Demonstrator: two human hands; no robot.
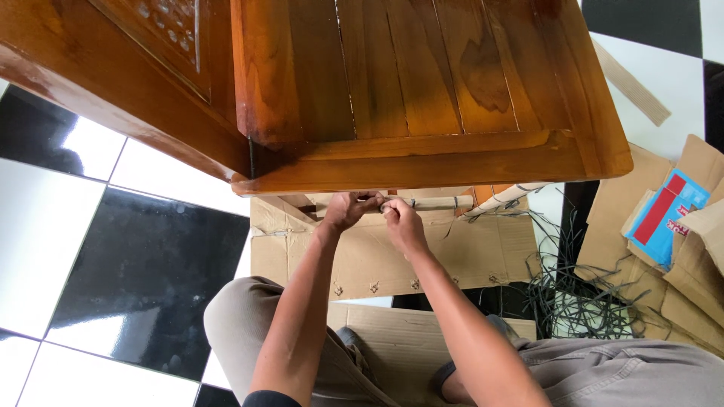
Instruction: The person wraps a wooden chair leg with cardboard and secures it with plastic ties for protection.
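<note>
Wrapped rod (434, 202), pale and bound in paper or cardboard, runs level just beneath the front edge of a glossy wooden table (422, 162), and both of the person's hands meet at its left end. The left hand (348, 209) is curled closed on the rod's end, fingers tucked under the table edge; the right hand (400, 222) is pinched shut just beside it, touching the same wrapping. A second wrapped piece (509, 197) slants upward to the right, close by.

Flattened brown cardboard (467, 252) lies on the floor under the hands, creased, with a row of staples along its lower edge. To the right, a tangle of dark plastic strapping (573, 298) sprawls over the cardboard's corner. Farther right, near the frame's edge, folded brown boxes (682, 264) are stacked, one carrying a blue and red rectangular label (667, 211) with printing too tilted to make out.

The table's slatted top is orange-brown, varnished and worn dark at one corner; a carved wooden panel (162, 22) stands at upper left. Black and white floor tiles (143, 279) gleam, with open room to the left of the person's grey-trousered knees (234, 309).
</note>
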